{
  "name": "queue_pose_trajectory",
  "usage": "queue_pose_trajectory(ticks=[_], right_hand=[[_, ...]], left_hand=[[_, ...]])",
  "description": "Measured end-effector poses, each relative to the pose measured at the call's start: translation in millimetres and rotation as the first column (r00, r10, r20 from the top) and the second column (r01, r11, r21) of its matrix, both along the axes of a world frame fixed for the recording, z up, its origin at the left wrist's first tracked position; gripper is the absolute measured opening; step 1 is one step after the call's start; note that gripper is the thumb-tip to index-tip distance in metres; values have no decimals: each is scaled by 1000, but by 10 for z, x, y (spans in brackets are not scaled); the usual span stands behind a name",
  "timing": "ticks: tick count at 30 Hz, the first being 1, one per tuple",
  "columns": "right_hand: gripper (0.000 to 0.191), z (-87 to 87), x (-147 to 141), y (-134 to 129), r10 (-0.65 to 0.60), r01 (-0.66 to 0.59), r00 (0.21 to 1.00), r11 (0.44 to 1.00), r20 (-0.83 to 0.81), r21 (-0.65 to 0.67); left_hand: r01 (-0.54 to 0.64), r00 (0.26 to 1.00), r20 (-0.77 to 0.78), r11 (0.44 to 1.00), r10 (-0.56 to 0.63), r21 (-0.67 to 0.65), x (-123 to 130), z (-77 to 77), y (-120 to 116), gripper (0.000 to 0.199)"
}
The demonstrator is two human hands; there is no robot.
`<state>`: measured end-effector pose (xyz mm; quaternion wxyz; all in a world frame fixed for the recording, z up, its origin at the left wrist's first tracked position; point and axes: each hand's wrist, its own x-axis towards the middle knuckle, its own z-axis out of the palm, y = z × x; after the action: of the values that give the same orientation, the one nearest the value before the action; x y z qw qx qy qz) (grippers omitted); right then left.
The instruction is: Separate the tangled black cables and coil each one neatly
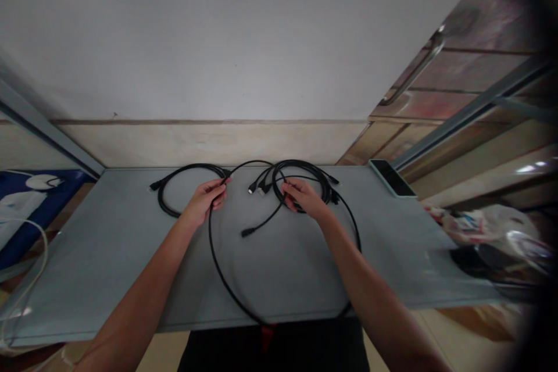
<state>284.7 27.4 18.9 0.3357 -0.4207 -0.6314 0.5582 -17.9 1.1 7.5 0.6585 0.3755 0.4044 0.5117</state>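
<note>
Between my two hands runs a black cable [226,285] with a plug at its end; it arches up at the back and loops down over the table's front edge. My left hand [209,200] pinches it at the left. My right hand [302,196] grips it near the end, and the black plug [248,232] hangs out to the left of those fingers. Under and behind my right hand lies a coiled black cable [325,177] with several plugs around it. Another coiled black cable [161,197] rests at the left, partly behind my left hand.
The grey table [108,256] stands against a white wall. A phone [392,178] lies at its back right corner. To the right are cluttered items [488,232] and a metal frame post. A blue surface with a white cable [41,238] is at the left.
</note>
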Motion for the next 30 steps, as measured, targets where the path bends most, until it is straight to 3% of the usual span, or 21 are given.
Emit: queue_pose_trajectory(ticks=[5,10,13,17,20,25,28,30], right_hand=[[31,-77,-42,14,-89,62,937,994,-337,-91],[27,-107,-57,15,-63,37,890,997,-452,-67],[27,-112,-80,2,-5,-18,887,999,-461,-47],[27,-115,-139,-41,45,-69,893,997,-447,-38],[26,-96,-189,-102,153,-191,904,980,-400,-56],[29,-37,-281,-206,386,-418,898,899,-213,-133],[29,-22,-288,-206,436,-460,884,875,-170,-151],[29,-27,-254,-174,370,-410,899,900,-234,-149]], left_hand=[[64,996,-63,997,-67,-41,72,-41,-27,38],[-60,986,-150,997,67,52,133,-105,-3,35],[-92,967,-232,993,108,78,150,-87,-12,39],[-111,953,-289,993,92,-51,202,-60,-52,46],[-64,979,-197,992,42,-106,258,-54,-77,45],[15,996,88,999,-12,-32,259,10,-92,35],[65,997,52,998,-64,-14,217,23,-96,32],[134,990,-47,990,-136,-41,201,5,-102,32]])
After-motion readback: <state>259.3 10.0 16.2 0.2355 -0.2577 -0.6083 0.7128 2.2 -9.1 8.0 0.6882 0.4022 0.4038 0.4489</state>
